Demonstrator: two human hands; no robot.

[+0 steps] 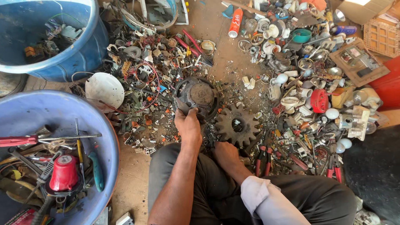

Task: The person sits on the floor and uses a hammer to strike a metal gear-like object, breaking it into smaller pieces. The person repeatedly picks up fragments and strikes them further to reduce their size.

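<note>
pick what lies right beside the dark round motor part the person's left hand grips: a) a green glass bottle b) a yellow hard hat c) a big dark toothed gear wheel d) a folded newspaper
c: the left hand grips the rim of the dark round motor part, and a big dark toothed gear wheel lies on the ground just to its right, above the right hand.

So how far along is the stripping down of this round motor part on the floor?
Done: sorted scrap heaps flank the floor. In hand: left hand grips the dark round motor part; right hand rests by the big gear. Left: the part looks whole, and pliers lie unused.
</note>
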